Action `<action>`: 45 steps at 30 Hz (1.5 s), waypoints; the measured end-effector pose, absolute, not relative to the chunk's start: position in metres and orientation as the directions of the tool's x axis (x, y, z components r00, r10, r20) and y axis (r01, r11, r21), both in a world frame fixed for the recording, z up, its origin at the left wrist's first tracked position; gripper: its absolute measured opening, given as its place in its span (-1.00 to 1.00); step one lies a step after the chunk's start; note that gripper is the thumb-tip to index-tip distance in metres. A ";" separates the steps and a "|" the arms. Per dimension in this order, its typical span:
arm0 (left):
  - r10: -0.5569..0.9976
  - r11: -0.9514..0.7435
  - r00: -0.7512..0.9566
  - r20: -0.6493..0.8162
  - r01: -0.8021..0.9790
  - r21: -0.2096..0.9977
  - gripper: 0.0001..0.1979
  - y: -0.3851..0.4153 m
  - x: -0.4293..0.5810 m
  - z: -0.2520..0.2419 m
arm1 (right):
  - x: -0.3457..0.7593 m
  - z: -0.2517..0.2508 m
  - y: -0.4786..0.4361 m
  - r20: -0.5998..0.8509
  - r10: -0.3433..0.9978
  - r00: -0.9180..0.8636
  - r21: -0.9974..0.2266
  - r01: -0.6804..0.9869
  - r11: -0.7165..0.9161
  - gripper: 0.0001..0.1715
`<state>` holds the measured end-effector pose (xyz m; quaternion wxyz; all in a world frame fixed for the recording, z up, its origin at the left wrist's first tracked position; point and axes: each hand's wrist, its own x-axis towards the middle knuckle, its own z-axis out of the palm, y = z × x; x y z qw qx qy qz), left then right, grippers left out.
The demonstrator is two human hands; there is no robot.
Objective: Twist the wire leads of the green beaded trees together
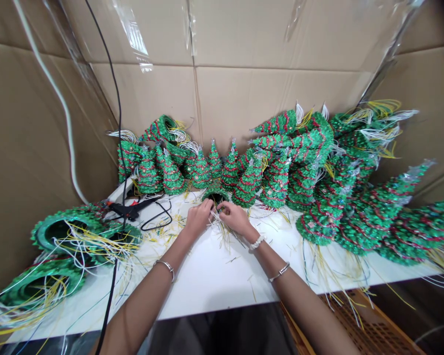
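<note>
The middle tree (208, 191) lies on the table (207, 293), its open base toward the person. In front of this base, the left hand (200, 217) is at the left and the right hand (237, 218) at the right, with wires (217, 217) between them. Behind the middle tree, small trees (213, 160) stand in a row, and behind them is the cardboard wall (244, 98). To the right of the middle tree, larger trees (320, 217) stand, and others lie piled behind these. To its left there is a tool (133, 209) with its cord (159, 226); farther left, near the table's edge, are lying trees (42, 230), with long wires (109, 249) coming from their openings.
</note>
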<state>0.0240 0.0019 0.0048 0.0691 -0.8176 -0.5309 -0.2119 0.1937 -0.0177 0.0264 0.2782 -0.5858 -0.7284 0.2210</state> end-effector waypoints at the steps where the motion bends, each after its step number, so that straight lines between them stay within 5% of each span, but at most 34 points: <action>1: 0.834 -0.437 0.339 0.435 0.887 0.147 -0.77 0.002 0.023 0.005 | 0.194 0.026 -0.018 0.147 0.978 -0.151 -0.653 0.728 0.211 -0.68; 6: 0.828 -0.495 0.346 0.440 0.820 0.287 -0.81 0.002 0.019 0.004 | 0.194 0.025 -0.017 0.156 0.978 -0.139 -0.667 0.715 0.208 -0.67; 27: 0.861 -0.490 0.331 0.386 0.745 0.453 -0.75 0.006 0.019 0.001 | 0.194 0.014 -0.008 0.129 0.990 -0.052 -0.815 0.563 0.135 -0.76; 36: 0.856 -0.509 0.383 0.348 0.740 0.440 -0.73 0.008 0.019 -0.003 | 0.196 -0.003 0.002 0.147 0.987 -0.065 -0.917 0.365 0.161 -0.77; 45: 0.875 -0.463 0.393 0.283 0.851 0.250 -0.74 -0.005 0.026 0.011 | 0.194 -0.010 0.007 0.092 0.990 -0.110 -0.992 0.071 0.100 -0.76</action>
